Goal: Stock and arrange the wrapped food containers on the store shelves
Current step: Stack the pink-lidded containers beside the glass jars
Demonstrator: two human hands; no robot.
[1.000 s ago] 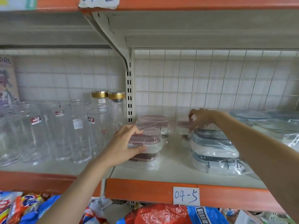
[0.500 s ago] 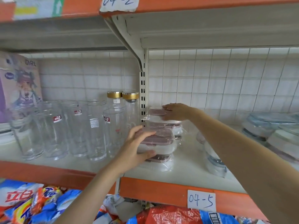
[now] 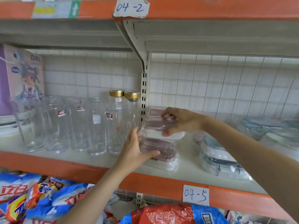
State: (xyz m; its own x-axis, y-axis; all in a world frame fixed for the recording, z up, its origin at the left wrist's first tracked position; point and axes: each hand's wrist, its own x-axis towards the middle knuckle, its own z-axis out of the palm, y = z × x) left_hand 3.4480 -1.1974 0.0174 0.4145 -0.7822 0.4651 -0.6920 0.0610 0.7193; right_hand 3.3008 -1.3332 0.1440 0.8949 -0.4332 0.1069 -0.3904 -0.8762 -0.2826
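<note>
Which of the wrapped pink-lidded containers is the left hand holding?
The front, lowest pink-lidded container at the shelf edge; the left hand grips its side, while the right hand holds the stacked one behind.

Shelf [image 3: 191, 172]: white deck, orange front edge, tag "04-5" lower right. On it, left to centre: glasses [image 3: 97, 126], two gold-lid jars [image 3: 116, 98]. Centre: pink-lid containers [image 3: 159, 152], stacked. Right: blue-lid containers [image 3: 218, 159], wrapped.
</note>
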